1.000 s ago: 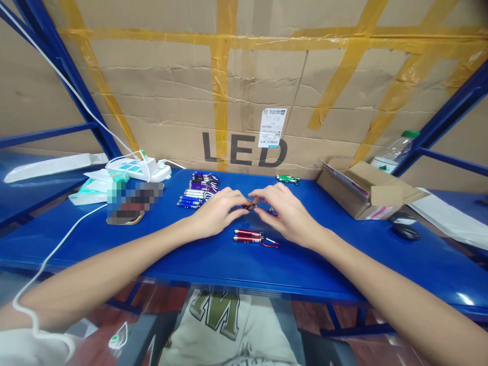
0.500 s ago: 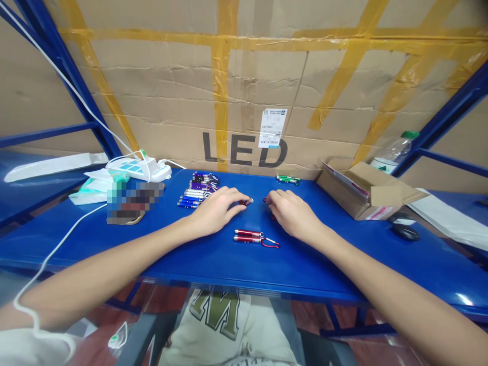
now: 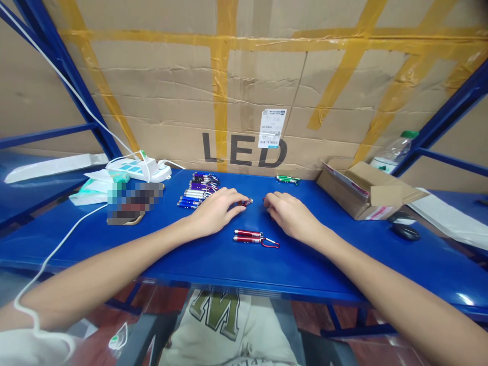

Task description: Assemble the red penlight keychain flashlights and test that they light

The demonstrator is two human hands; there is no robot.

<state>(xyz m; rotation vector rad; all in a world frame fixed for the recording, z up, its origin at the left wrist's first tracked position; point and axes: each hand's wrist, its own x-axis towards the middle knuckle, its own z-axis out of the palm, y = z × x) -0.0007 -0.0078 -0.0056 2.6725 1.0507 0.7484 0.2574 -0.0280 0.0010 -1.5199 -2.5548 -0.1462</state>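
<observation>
My left hand point(image 3: 215, 211) pinches a small keychain flashlight point(image 3: 247, 202); its silver end and a dark red bit of body stick out past the fingertips. Across a short gap, my right hand point(image 3: 292, 213) is closed with fingers curled down. A trace of red shows at its fingertips, but what they hold is mostly hidden. Between and nearer than the hands lie two red keychain flashlights point(image 3: 247, 236) side by side, a red carabiner clip point(image 3: 271, 244) at their right end. Several blue, purple, silver and dark flashlights point(image 3: 194, 193) lie in a row beyond my left hand.
Green flashlights point(image 3: 287, 179) lie at the back of the blue table point(image 3: 213, 264). An opened cardboard box point(image 3: 366, 190) and a black mouse point(image 3: 405, 232) are at right. A power strip point(image 3: 143, 168), a blurred-out object point(image 3: 135, 203) and a white cable point(image 3: 63, 244) are at left.
My right fingers have shifted slightly left and curled in, so less red shows at them. My left hand and the flashlights on the table stay where they were.
</observation>
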